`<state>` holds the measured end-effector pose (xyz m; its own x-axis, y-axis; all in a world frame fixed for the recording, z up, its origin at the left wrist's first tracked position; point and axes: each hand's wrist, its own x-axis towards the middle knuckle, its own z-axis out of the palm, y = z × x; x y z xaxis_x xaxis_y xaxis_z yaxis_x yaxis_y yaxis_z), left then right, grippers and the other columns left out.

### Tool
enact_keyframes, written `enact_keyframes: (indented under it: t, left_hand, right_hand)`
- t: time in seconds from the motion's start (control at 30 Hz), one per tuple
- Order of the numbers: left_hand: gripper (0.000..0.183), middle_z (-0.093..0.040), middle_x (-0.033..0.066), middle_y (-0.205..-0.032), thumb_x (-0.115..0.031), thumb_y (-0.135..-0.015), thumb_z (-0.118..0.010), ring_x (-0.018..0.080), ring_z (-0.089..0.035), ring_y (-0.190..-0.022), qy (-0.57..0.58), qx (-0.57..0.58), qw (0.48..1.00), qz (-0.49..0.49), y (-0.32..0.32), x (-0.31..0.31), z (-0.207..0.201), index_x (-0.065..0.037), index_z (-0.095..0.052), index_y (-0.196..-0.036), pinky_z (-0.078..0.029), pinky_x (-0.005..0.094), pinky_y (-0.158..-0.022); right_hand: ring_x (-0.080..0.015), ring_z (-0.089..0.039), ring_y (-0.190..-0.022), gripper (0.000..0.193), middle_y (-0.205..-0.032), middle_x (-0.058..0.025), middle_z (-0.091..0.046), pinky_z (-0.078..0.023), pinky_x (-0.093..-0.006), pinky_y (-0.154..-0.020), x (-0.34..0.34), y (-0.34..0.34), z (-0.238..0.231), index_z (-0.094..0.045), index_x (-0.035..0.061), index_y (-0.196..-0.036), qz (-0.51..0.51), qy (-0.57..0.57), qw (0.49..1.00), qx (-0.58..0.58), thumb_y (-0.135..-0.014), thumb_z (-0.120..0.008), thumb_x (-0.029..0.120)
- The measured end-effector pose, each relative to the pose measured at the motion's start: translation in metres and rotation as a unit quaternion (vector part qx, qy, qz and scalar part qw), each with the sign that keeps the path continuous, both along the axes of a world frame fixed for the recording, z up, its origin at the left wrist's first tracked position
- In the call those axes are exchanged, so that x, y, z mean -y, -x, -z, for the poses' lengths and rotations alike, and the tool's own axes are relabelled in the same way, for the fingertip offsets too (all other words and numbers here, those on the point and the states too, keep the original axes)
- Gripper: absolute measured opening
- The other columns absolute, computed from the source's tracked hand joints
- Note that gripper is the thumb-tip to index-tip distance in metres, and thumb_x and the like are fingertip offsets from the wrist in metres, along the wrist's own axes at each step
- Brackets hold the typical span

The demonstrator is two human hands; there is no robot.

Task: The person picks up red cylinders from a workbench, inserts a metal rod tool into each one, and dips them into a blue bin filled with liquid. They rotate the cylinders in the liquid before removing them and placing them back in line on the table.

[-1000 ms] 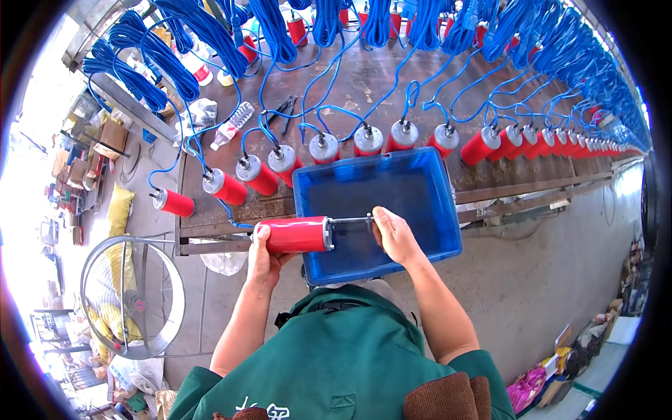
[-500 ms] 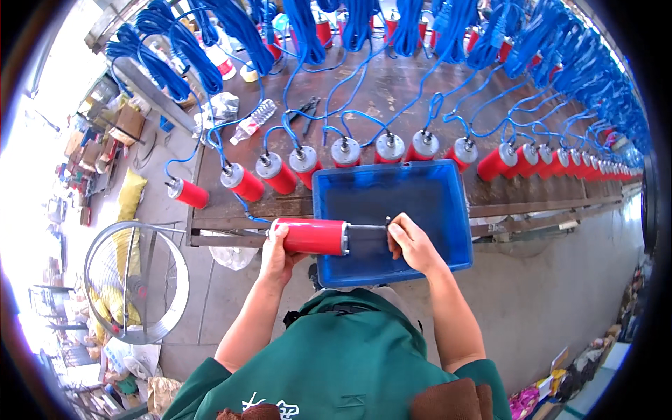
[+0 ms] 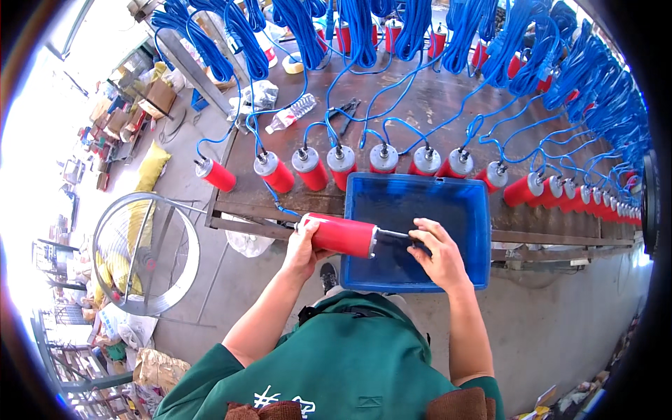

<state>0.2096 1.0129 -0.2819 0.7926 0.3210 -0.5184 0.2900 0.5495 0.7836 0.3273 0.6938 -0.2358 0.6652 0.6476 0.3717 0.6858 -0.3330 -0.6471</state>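
Spanning most of the view, a long brown bench (image 3: 420, 105) carries a row of red cylinders (image 3: 311, 171) with silver end caps, each tied to a blue cable (image 3: 301, 28) that hangs in coiled bundles along the far side. A blue plastic tub (image 3: 476, 210) sits at the bench's near edge, partly overhanging it toward the person. A round wire fan guard (image 3: 143, 255) stands on the floor to the left. Smaller items lie on the bench top: a clear plastic bottle (image 3: 290, 113), a pair of pliers (image 3: 344, 115) and a roll of tape (image 3: 294, 65).

Over the tub's left rim, the person holds one red cylinder (image 3: 341, 235) level, crosswise to the body. The left hand (image 3: 302, 248) wraps around its left end, fingers clamped on the red casing. The right hand (image 3: 434, 253) is closed on a dark shaft or tool (image 3: 395, 236) that sticks out of the cylinder's right end, above the tub's floor; whether it is part of the cylinder cannot be told.

The step in hand looks like work on the cylinder's end, fitting or turning that dark piece. The next move would seem to call for a firm counter-grip from the left hand while the right works along the cylinder's axis. Both forearms reach forward from the green apron, elbows bent, wrists nearly level.
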Motion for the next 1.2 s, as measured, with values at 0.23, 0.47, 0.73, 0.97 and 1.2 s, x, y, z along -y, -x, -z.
enact_keyframes:
  t: [0.23, 0.47, 0.73, 0.97, 1.2]
  left_hand:
    - [0.071, -0.069, 0.0143, -0.133, -0.056, -0.094, -0.075, 0.0319, -0.072, -0.119, -0.01, 0.01, 1.0, 0.014, -0.002, 0.001, -0.002, -0.008, -0.054, -0.143, -0.063, 0.0557, -0.097]
    - [0.08, -0.069, 0.0162, -0.134, -0.064, -0.094, -0.073, 0.032, -0.072, -0.12, -0.011, 0.009, 1.0, 0.011, 0.002, -0.001, 0.001, -0.005, -0.054, -0.144, -0.063, 0.0523, -0.098]
    - [0.076, -0.069, 0.0178, -0.134, -0.062, -0.095, -0.073, 0.0334, -0.072, -0.121, -0.024, 0.031, 0.999, 0.02, -0.005, 0.004, -0.004, -0.005, -0.054, -0.142, -0.063, 0.0529, -0.1]
    - [0.078, -0.068, 0.0172, -0.135, -0.062, -0.094, -0.073, 0.0328, -0.072, -0.12, -0.02, 0.017, 1.0, 0.01, -0.001, 0.002, -0.004, -0.005, -0.053, -0.142, -0.063, 0.0521, -0.1]
    - [0.067, -0.074, 0.0175, -0.126, -0.054, -0.098, -0.072, 0.0303, -0.077, -0.109, -0.023, 0.028, 0.999, -0.012, -0.007, 0.008, -0.008, 0.0, -0.06, -0.137, -0.068, 0.0466, -0.088]
  right_hand:
    - [-0.0117, -0.056, -0.061, 0.034, -0.086, -0.0062, -0.066, -0.044, -0.0245, -0.053, -0.017, 0.001, 0.032, -0.061, 0.0015, -0.139, 0.085, -0.264, 0.724, -0.632, -0.115, -0.058, 0.025]
    - [-0.0312, -0.069, -0.112, 0.063, -0.126, -0.0145, -0.067, -0.059, -0.0406, -0.094, -0.005, 0.005, -0.001, -0.058, 0.006, -0.147, 0.057, 0.016, 0.989, -0.135, -0.092, -0.087, 0.019]
    - [-0.0185, -0.061, -0.058, 0.071, -0.064, -0.0087, -0.066, -0.048, -0.0309, -0.057, -0.017, -0.01, 0.051, -0.067, 0.0037, -0.066, 0.146, -0.108, 0.764, -0.62, -0.11, -0.056, 0.059]
    - [-0.026, -0.073, -0.091, 0.049, -0.111, -0.0138, -0.072, -0.06, -0.039, -0.082, -0.002, -0.007, 0.008, -0.069, 0.0017, -0.129, 0.035, -0.022, 0.998, -0.046, -0.094, -0.086, 0.03]
    - [-0.016, -0.069, -0.072, 0.04, -0.085, -0.0065, -0.071, -0.057, -0.0325, -0.068, -0.012, -0.016, 0.025, -0.071, 0.0024, -0.129, 0.094, -0.14, 0.745, -0.645, -0.109, -0.068, 0.037]
